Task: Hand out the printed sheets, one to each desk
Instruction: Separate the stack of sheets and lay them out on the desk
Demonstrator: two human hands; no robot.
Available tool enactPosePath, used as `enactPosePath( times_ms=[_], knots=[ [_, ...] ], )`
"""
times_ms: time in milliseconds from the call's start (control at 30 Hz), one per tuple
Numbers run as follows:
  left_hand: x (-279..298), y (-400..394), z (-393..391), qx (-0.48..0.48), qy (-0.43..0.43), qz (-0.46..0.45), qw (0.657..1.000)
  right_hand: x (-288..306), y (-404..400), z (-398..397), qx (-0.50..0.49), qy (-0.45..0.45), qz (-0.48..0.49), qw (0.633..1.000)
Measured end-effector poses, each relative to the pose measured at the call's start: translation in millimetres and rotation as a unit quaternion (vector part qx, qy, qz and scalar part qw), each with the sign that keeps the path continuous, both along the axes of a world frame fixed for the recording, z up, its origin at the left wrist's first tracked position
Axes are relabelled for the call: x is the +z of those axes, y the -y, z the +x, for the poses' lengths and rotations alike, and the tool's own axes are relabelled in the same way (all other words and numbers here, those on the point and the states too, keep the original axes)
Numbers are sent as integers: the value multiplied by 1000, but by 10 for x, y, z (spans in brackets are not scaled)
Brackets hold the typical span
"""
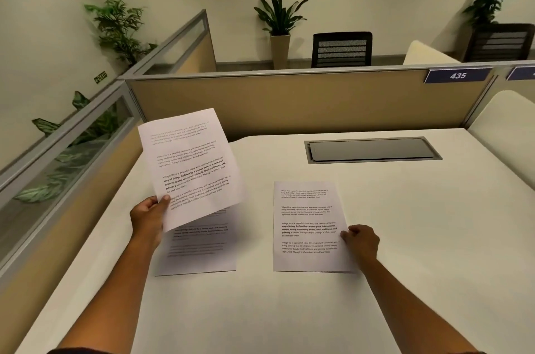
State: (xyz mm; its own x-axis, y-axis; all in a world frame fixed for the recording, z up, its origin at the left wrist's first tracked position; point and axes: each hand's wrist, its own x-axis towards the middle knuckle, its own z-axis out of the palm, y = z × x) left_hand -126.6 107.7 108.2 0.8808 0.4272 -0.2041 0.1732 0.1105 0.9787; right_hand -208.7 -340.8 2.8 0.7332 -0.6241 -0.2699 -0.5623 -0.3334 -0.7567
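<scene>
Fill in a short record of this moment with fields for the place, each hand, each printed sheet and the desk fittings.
place: white cubicle desk with tan partition panels
desk label: blue number plate reading 435
left hand: holds a raised printed sheet by its lower left edge, tilted above the desk
right hand: fingers on the right edge of a flat printed sheet
third sheet: flat on the desk, partly under the raised one
desk fitting: closed grey cable hatch near the back panel
</scene>
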Motion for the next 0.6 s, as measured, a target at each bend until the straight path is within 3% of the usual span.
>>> enactPosePath(
  times_ms=[233,467,600],
  knots=[
    [-15,158,42,-34,10,-9,999,205,-108,14,40,44,-74,995],
    [-62,523,80,-95,10,-15,995,637,-286,180,58,155,28,986],
    [-117,821,82,-134,11,-33,990,838,-396,279,82,174,101,976]
  ],
)
